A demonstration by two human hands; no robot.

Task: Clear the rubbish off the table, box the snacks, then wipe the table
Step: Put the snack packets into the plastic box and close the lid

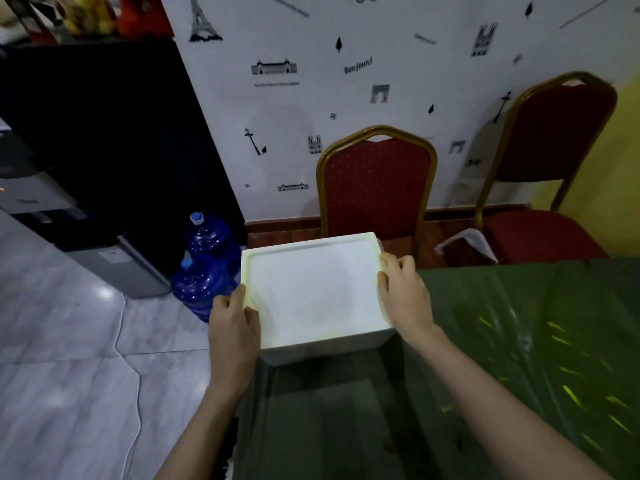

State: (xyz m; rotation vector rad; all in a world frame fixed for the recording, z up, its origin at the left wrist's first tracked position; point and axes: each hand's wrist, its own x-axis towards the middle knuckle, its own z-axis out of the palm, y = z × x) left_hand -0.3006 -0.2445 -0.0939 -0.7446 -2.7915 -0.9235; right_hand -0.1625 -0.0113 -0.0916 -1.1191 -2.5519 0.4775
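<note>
From the head camera, dead centre, a white foam box [311,292] was caught with its lid seated flat on top. And it was gripped from both sides! On the box's left edge the left hand [233,327] was clamped, its fingers and thumb curled round the lid's raised rim. On the box's right edge the right hand [403,292] was wrapped the same way, fingers hooked over the rim towards the far corner.

Beneath the box and spreading away to its right, the table [519,341] was seen under a glossy dark green cover streaked with yellow-green glints. The box was placed at that table's far left corner, though whether it was resting there or lifted just clear could not be told.

Directly behind the box, a red padded chair [377,188] with a gold frame was tucked close. Further right of the box, a second red chair [554,150] was turned sideways. Behind the box and to its right, between the two chairs, a white crumpled item [467,244] was glimpsed, too unclear to be named.

Left of the box, down on the pale tiled floor [69,341], two blue water jugs [211,240] were stood together. Behind the box, a white wall [311,98] dotted with black Paris stickers was taken in.
</note>
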